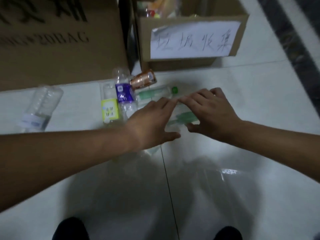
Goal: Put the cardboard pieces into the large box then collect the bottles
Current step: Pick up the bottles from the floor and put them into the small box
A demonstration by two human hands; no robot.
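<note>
Bottles [123,94] lie uncollected on the floor [242,170] beside the large box [57,40]. No loose cardboard seen: first step judged done. Left hand [152,122] and right hand [209,111] are spread over a green bottle [185,116]; grip wide, empty.

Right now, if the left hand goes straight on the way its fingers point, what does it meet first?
The left hand would probably meet the right hand's fingers first; they nearly touch. Just beyond lies the clear plastic bottle with the green cap.
</note>
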